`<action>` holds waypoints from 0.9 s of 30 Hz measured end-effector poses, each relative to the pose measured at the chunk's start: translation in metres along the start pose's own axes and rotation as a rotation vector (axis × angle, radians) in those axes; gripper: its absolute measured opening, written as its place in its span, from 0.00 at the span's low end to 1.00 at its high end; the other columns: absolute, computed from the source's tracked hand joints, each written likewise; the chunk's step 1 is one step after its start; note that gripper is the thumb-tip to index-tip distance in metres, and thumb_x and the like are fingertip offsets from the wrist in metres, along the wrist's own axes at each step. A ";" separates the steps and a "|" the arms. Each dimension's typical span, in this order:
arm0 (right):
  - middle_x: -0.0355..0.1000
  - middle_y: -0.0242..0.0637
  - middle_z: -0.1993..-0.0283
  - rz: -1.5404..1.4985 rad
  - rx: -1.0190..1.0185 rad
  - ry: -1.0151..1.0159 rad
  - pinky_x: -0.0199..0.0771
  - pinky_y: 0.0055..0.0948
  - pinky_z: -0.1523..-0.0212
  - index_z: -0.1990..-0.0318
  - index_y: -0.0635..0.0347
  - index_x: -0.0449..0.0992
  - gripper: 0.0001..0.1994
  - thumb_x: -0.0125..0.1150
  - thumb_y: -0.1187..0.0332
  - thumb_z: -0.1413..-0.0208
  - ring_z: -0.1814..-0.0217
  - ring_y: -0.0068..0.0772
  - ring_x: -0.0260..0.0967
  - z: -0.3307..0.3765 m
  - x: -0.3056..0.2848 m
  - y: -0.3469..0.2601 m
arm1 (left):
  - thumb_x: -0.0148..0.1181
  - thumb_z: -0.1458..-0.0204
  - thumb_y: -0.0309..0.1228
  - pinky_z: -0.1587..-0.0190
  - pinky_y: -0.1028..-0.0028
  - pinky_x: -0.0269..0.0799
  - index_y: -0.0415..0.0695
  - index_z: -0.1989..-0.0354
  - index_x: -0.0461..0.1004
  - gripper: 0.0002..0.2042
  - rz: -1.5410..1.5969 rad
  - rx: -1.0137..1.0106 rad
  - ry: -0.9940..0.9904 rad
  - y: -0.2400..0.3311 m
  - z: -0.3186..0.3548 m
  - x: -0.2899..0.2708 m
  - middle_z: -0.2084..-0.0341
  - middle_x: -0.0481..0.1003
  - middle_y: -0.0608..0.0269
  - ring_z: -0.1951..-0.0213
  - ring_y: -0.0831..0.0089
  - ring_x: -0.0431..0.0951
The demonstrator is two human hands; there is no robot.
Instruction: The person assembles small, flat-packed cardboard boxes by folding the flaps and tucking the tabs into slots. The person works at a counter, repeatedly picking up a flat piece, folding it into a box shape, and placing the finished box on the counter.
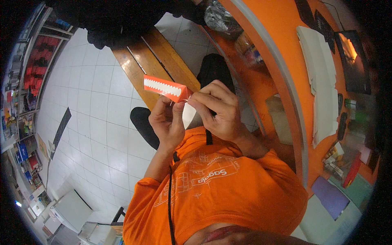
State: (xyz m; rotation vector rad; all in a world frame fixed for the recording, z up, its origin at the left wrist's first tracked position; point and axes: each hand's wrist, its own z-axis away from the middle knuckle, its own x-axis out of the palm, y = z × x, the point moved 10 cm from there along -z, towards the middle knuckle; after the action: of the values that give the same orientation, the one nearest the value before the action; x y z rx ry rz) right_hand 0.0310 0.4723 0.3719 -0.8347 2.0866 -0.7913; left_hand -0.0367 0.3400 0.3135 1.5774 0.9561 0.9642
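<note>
A narrow orange-red box (179,94) with a white scalloped band along one side is held up in front of me, tilted toward the upper left. My left hand (166,122) grips it from below, thumb and fingers closed near its right end. At that same end my right hand (218,107) pinches with thumb and forefinger. Something thin and shiny, like clear film, shows at the pinched corner; its exact form is too small to make out. Below the box, between my hands, a pale white surface (189,114) shows; I cannot tell whether it belongs to the box.
A slatted wooden bench (157,61) stands ahead on the white tiled floor (104,106). Dark cloth (118,20) lies at its far end. To the right curves an orange desk (281,24) with a stack of paper (322,81) and a purple sheet (330,198). Stocked shelves (43,53) line the left.
</note>
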 end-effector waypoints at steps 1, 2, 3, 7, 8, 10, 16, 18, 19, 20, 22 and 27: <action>0.70 0.38 0.70 0.003 -0.008 -0.001 0.70 0.37 0.67 0.64 0.61 0.79 0.06 0.66 0.74 0.50 0.68 0.41 0.68 -0.001 -0.001 0.001 | 0.60 0.43 0.21 0.57 0.80 0.69 0.35 0.57 0.74 0.07 -0.009 -0.001 0.006 0.001 -0.003 0.003 0.65 0.78 0.65 0.61 0.81 0.75; 0.71 0.38 0.70 0.008 -0.014 0.001 0.70 0.38 0.66 0.64 0.61 0.79 0.06 0.66 0.74 0.50 0.67 0.41 0.69 -0.002 -0.002 0.002 | 0.61 0.44 0.21 0.57 0.80 0.70 0.35 0.58 0.74 0.07 -0.107 0.029 0.008 0.001 -0.003 0.001 0.65 0.78 0.64 0.61 0.80 0.75; 0.71 0.39 0.69 0.017 -0.019 0.006 0.70 0.38 0.66 0.64 0.60 0.79 0.06 0.66 0.74 0.51 0.67 0.41 0.69 -0.002 -0.003 0.002 | 0.62 0.45 0.20 0.58 0.79 0.70 0.35 0.59 0.75 0.07 -0.203 0.061 0.006 0.000 -0.003 -0.005 0.65 0.78 0.64 0.62 0.80 0.75; 0.73 0.38 0.67 -0.066 -0.050 0.022 0.71 0.36 0.62 0.65 0.61 0.79 0.06 0.65 0.75 0.52 0.66 0.42 0.70 0.002 -0.018 0.001 | 0.62 0.45 0.25 0.59 0.74 0.72 0.35 0.63 0.77 0.06 -0.286 0.144 0.028 0.003 -0.003 -0.005 0.66 0.79 0.60 0.63 0.74 0.76; 0.73 0.38 0.67 -0.065 -0.101 0.068 0.72 0.36 0.62 0.64 0.60 0.79 0.07 0.65 0.75 0.52 0.65 0.41 0.71 0.005 -0.018 -0.004 | 0.63 0.44 0.29 0.57 0.73 0.72 0.35 0.61 0.76 0.09 -0.235 0.045 0.055 -0.006 0.000 -0.015 0.66 0.79 0.58 0.62 0.72 0.77; 0.70 0.36 0.67 -0.121 -0.065 0.111 0.71 0.37 0.62 0.63 0.56 0.79 0.08 0.66 0.73 0.52 0.64 0.41 0.69 0.011 -0.019 -0.002 | 0.63 0.42 0.40 0.55 0.72 0.73 0.34 0.54 0.74 0.19 -0.171 0.075 -0.049 -0.011 -0.004 -0.014 0.59 0.77 0.57 0.59 0.71 0.76; 0.69 0.33 0.67 -0.068 -0.149 0.076 0.71 0.33 0.65 0.63 0.57 0.79 0.08 0.67 0.72 0.53 0.64 0.38 0.68 0.002 -0.025 -0.023 | 0.70 0.51 0.28 0.56 0.68 0.75 0.31 0.58 0.75 0.16 -0.013 0.000 -0.102 -0.020 -0.020 -0.023 0.63 0.77 0.55 0.61 0.67 0.77; 0.69 0.33 0.67 -0.090 -0.189 0.109 0.71 0.32 0.66 0.64 0.56 0.79 0.09 0.69 0.72 0.54 0.64 0.36 0.68 -0.001 -0.030 -0.032 | 0.70 0.52 0.26 0.57 0.68 0.76 0.31 0.60 0.76 0.15 -0.050 0.001 -0.078 -0.014 -0.023 -0.025 0.65 0.78 0.54 0.62 0.67 0.78; 0.70 0.32 0.67 -0.107 -0.207 0.126 0.71 0.32 0.67 0.64 0.56 0.79 0.09 0.69 0.72 0.55 0.64 0.36 0.68 -0.001 -0.030 -0.035 | 0.70 0.55 0.25 0.56 0.67 0.76 0.33 0.57 0.75 0.17 -0.038 -0.028 -0.071 -0.021 -0.024 -0.033 0.62 0.77 0.54 0.61 0.67 0.78; 0.70 0.32 0.67 -0.113 -0.213 0.116 0.71 0.31 0.67 0.64 0.56 0.80 0.09 0.70 0.72 0.55 0.63 0.35 0.68 0.000 -0.028 -0.036 | 0.71 0.57 0.23 0.54 0.66 0.76 0.35 0.55 0.73 0.19 -0.027 -0.058 -0.063 -0.030 -0.025 -0.042 0.58 0.76 0.54 0.61 0.68 0.78; 0.70 0.31 0.67 -0.127 -0.224 0.093 0.71 0.31 0.68 0.65 0.56 0.80 0.09 0.71 0.72 0.57 0.63 0.34 0.68 0.003 -0.025 -0.036 | 0.71 0.59 0.22 0.53 0.65 0.77 0.37 0.51 0.70 0.24 0.016 -0.107 -0.004 -0.036 -0.025 -0.048 0.55 0.75 0.53 0.60 0.68 0.77; 0.70 0.30 0.67 -0.100 -0.277 0.084 0.75 0.30 0.66 0.67 0.56 0.80 0.08 0.71 0.72 0.56 0.60 0.34 0.69 0.002 -0.030 -0.040 | 0.71 0.58 0.24 0.54 0.65 0.78 0.37 0.48 0.68 0.27 0.071 -0.142 0.140 -0.024 -0.018 -0.049 0.52 0.73 0.52 0.60 0.67 0.78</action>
State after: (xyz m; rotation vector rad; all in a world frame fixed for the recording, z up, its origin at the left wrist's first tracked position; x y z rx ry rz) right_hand 0.0606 0.4709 0.4125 -1.0779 2.2770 -0.6042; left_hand -0.0740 0.3052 0.2870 1.4473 0.9109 1.1796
